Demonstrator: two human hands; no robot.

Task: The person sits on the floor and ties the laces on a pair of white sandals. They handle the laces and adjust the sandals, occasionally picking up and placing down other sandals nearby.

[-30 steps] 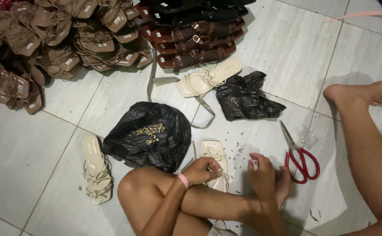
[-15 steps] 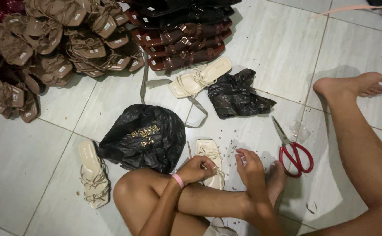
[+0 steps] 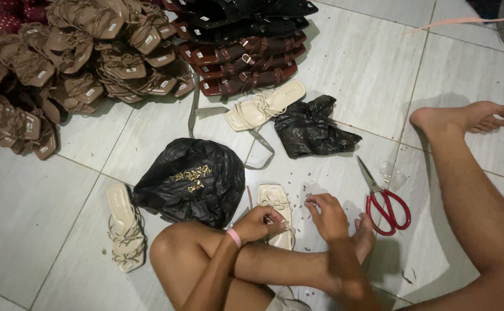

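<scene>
We sit on the tiled floor [image 3: 44,230] with one knee drawn up and our hands low over a cream sandal [image 3: 276,210] that lies flat just in front of the shin. Our left hand [image 3: 259,223], with a pink wristband [image 3: 234,236], has its grip pinched on the sandal's thin straps. Our right hand [image 3: 328,214] hovers just beside the sandal with fingers loosely curled and spread, holding nothing we can make out.

Red-handled scissors [image 3: 385,201] lie on the floor to the right, near our foot. A black plastic bag [image 3: 191,181] carrying small gold buckles [image 3: 192,174] sits to the left, with another cream sandal [image 3: 124,227] beyond it. Farther off lie a third cream sandal [image 3: 263,106], a crumpled black bag [image 3: 309,128] and stacks of brown sandals [image 3: 79,63].
</scene>
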